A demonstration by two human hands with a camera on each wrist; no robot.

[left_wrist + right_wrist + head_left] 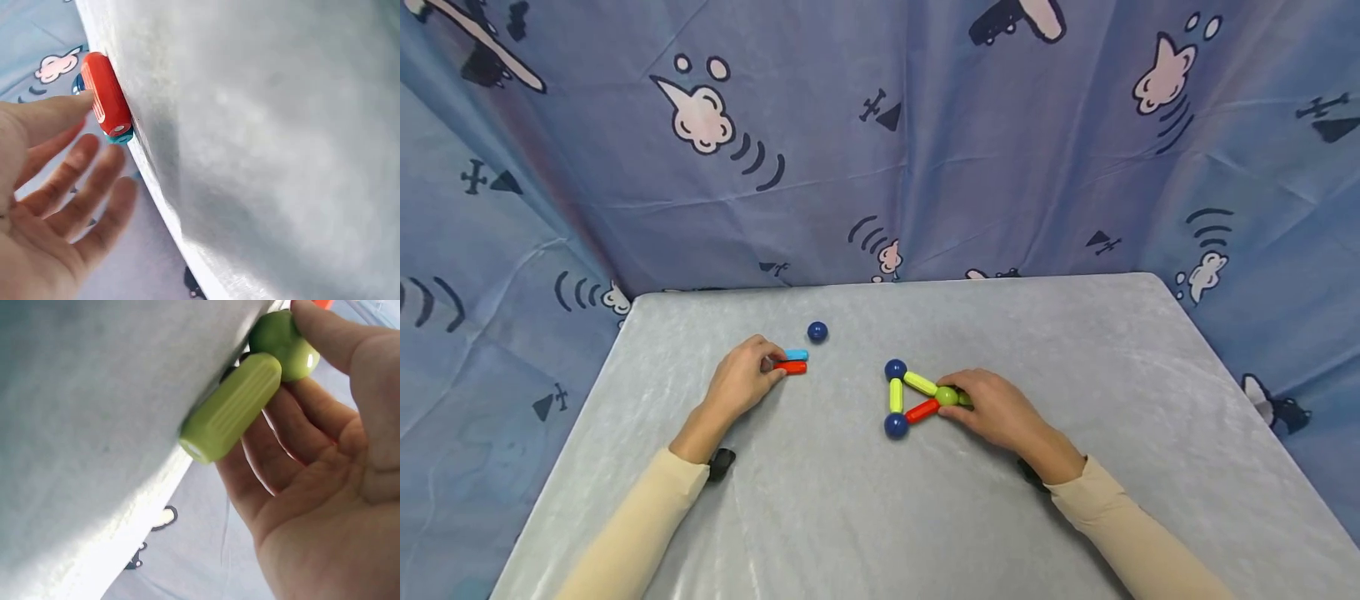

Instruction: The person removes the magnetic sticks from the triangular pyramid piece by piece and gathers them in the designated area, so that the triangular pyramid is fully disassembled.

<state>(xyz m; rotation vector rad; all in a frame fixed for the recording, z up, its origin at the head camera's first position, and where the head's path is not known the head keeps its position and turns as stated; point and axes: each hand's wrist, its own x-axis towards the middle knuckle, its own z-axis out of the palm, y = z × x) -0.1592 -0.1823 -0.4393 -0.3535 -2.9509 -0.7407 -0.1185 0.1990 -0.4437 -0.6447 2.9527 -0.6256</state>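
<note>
The green ball (947,396) sits on the pale grey worktop (850,508) as the right corner of a triangle of balls and rods; the right hand (997,408) comes to it from the right, its thumb and fingers pinching that ball; a short yellow-green rod (231,409) points away to the right of the green ball, one end against it, beneath the right hand; to the left of the green ball and farther off is the far dark-blue ball (895,370), joined to it by a long yellow-green rod (920,383); to its left and nearer the person is the near dark-blue ball (897,426), joined to it by a red side rod (922,410); a third yellow-green rod (896,396) links the two dark-blue balls, left of the green ball; well to the left of the green ball, the left hand (739,382) has thumb and forefinger pinching a loose red rod (794,367) and a light-blue rod (796,355), lying side by side, the other fingers spread; a loose dark-blue ball (817,332) rests left of the green ball and farther back, just beyond the light-blue rod; a blue patterned curtain (820,200) hangs behind everything.
</note>
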